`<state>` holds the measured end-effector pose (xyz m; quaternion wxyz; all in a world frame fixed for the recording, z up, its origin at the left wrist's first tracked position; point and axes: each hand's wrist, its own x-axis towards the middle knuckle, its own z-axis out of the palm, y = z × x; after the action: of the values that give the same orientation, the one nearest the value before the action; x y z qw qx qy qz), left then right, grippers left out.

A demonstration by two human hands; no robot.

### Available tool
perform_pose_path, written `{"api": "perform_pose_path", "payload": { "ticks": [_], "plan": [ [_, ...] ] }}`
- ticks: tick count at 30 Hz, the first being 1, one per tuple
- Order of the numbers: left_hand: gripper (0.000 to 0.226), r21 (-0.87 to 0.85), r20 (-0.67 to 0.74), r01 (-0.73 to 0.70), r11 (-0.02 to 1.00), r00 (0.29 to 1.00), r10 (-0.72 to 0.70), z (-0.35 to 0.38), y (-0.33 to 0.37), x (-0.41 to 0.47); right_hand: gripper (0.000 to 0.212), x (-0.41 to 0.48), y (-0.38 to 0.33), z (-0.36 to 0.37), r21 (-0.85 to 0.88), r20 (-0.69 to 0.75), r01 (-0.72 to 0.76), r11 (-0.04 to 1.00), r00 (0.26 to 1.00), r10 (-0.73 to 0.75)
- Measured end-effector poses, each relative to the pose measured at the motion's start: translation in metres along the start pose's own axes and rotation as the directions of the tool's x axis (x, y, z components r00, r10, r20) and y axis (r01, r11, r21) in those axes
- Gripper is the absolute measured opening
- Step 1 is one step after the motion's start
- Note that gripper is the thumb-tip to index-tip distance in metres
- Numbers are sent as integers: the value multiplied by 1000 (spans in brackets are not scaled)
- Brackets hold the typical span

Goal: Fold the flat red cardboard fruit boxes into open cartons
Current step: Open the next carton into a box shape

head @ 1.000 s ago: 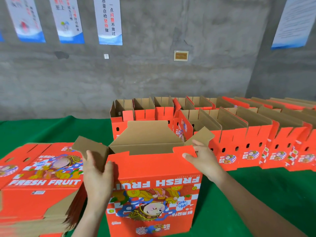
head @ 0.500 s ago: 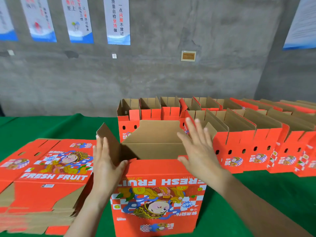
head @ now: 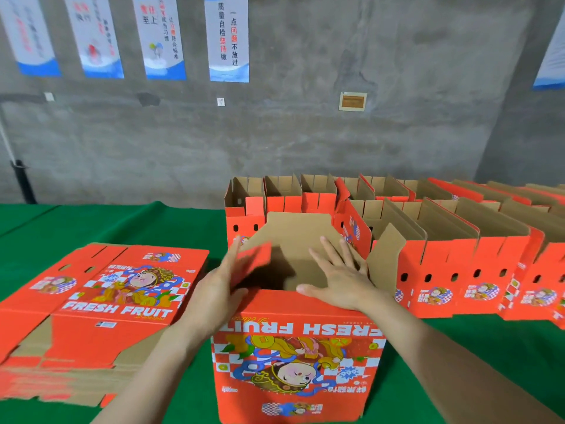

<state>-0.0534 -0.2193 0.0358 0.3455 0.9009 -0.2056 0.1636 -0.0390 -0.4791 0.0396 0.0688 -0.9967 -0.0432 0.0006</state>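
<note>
Just behind carton (head: 296, 356), finished cartons (head: 458, 270)

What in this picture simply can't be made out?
Head view only:
- Inside the box: partly hidden by the left hand and right hand.
- The flat stack: cut off by the left edge, lower layers blurred.
- The cartons: row runs off the right edge.
- The posters at left: text blurred.

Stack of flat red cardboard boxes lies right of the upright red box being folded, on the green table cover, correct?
No: head view shows the stack of flat red cardboard boxes left of the upright red box, on the green table cover.
</note>
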Motion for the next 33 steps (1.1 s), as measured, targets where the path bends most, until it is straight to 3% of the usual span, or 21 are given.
{"api": "perform_pose_path", "payload": {
  "ticks": [3, 4, 9, 12, 14, 16, 18, 20, 21, 22, 23, 25, 26, 27, 30, 33],
  "plan": [
    [44, 295, 145, -103, 950, 987, 61, -8, 3, 8, 95, -1, -1, -1, -3, -12, -4, 1000, 1000, 4],
    [35, 339, 158, -126, 932, 984, 76, -9, 7, 12, 95, -1, 0, -1, -7, -18, -3, 1000, 1000, 3],
    [38, 489, 96, 0, 872, 994, -54, -1, 9, 45, 94, -4, -1, 0, -15, -48, 14, 1000, 999, -15],
    [51, 550, 199, 43, 834, 963, -181, 14, 1, 54, 91, -10, -3, -5, -25, -81, -13, 1000, 997, 11],
    [55, 437, 287, 82, 895, 931, -226, 16, -10, 58, 86, -15, -3, -8, -58, -205, -19, 998, 979, 6],
    [58, 302, 349, 94, 949, 915, -202, 13, -20, 59, 81, -22, -4, -13, -90, -467, 32, 995, 882, -70],
    [58, 267, 348, 91, 959, 919, -184, 10, -25, 58, 84, -32, 3, -21, -3, -737, 82, 997, 674, -58],
    [59, 265, 346, 85, 961, 921, -177, 11, -25, 57, 90, -38, 22, -33, 208, -867, 132, 969, 484, 121],
    [59, 263, 348, 83, 961, 921, -175, 12, -25, 57, 93, -38, 35, -38, 354, -846, 146, 924, 472, 250],
    [59, 258, 348, 85, 962, 921, -175, 13, -24, 57, 95, -39, 46, -41, 518, -759, 145, 843, 532, 375],
    [59, 254, 348, 88, 963, 921, -175, 13, -23, 58, 93, -39, 56, -40, 666, -615, 102, 739, 636, 467],
    [59, 249, 349, 91, 964, 920, -177, 12, -23, 58, 63, -39, 64, -33, 804, -327, 1, 594, 836, 441],
    [59, 247, 351, 94, 964, 919, -180, 12, -23, 58, 43, -40, 66, -27, 800, -291, 20, 600, 887, 359],
    [59, 246, 354, 95, 965, 917, -180, 12, -22, 58, 37, -41, 64, -22, 772, -315, 77, 631, 908, 275],
    [59, 249, 354, 93, 964, 918, -180, 11, -21, 59, 57, -44, 54, -15, 640, -358, 202, 741, 932, 55],
    [58, 232, 353, 95, 968, 919, -175, 10, -19, 57, 47, -42, 47, -9, 409, -272, 246, 879, 952, -139]
  ]
}}
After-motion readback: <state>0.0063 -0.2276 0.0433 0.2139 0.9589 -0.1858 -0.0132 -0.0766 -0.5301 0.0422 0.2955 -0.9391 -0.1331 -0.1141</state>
